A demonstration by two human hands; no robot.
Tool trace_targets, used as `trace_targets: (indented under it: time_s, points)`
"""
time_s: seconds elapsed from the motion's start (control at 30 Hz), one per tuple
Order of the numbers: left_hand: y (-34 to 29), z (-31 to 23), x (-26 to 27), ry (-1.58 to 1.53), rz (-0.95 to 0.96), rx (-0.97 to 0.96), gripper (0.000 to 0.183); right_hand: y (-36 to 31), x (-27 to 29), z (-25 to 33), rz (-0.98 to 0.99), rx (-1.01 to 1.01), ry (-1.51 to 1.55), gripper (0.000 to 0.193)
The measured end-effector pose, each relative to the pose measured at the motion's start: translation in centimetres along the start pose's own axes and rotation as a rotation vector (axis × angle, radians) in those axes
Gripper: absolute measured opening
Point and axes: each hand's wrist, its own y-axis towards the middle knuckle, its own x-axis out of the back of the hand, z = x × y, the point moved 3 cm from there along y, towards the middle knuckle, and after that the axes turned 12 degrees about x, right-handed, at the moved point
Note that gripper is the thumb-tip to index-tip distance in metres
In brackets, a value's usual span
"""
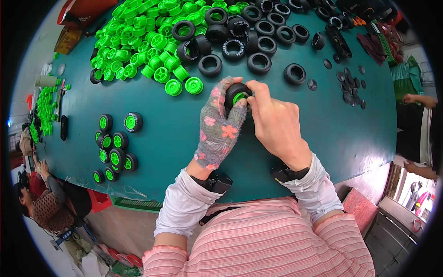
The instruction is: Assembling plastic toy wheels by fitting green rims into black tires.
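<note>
While spoked green rims [159,41] crowd the far edge of the tabletop [184,117], check this chunky rubber tyre [232,93].
Fuzzy-gloved left hand [218,125], bare right hand [278,123], both clamped on it.

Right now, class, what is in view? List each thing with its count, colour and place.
Table: one, dark green, centre.
Rims: uncountable heap, bright green, far side, left of centre.
Loose tyres: over twenty, black, far side, mostly right of the heap.
Fitted wheels: about ten, black and green, table's left.
Small discs: over a dozen, dark, table's right.
Distant pieces: uncountable, green, far left.
Co-workers: at least two, partly seen, left and right edges.
Held wheel: one, black and green, near centre.
Striped top: one, pink, bottom centre.
Sleeves: two, white, lower middle.
Left hand: one, grey floral glove, holding the wheel.
Right hand: one, bare, fingers at the wheel's right.
</note>
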Motion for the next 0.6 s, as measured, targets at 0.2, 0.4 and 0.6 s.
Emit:
trace_targets:
  time_s: [0.2,0.4,0.6]
  points:
    - [0.3,0.4,1.5,0.149,0.14,-0.064,0.043,-0.1,-0.3,0.5,0.094,0.181,-0.183,0.038]
    - [0.5,-0.3,1.7,0.192,0.276,0.139,0.047,-0.1,-0.5,0.4,0.139,0.182,-0.065,0.038]
    - [-0.2,-0.3,0.0,0.022,-0.015,-0.036,0.043,0.1,-0.3,0.0,0.005,-0.047,0.116,0.028]
